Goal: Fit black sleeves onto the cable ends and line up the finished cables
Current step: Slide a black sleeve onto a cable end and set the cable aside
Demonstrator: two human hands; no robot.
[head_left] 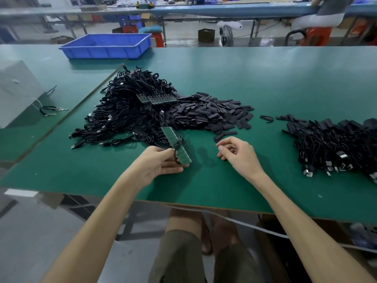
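My left hand (163,162) pinches a long green circuit-board strip (176,144) with black cables attached, holding it just above the green table (265,82). My right hand (236,153) hovers to its right with fingers loosely curled and nothing in it. Behind the hands lies a big tangle of black cables (126,111) with more green strips (157,99) on top. A heap of flat black sleeves (212,115) spreads beside it. At the right edge a row of finished cables (334,146) lies with sleeves on and metal plugs toward me.
A blue plastic tray (106,45) stands at the table's far left. A grey box (16,92) sits on the left, with a few loose cables (51,110) by it. A stray sleeve (266,118) lies between the heaps. A person sits at the far bench.
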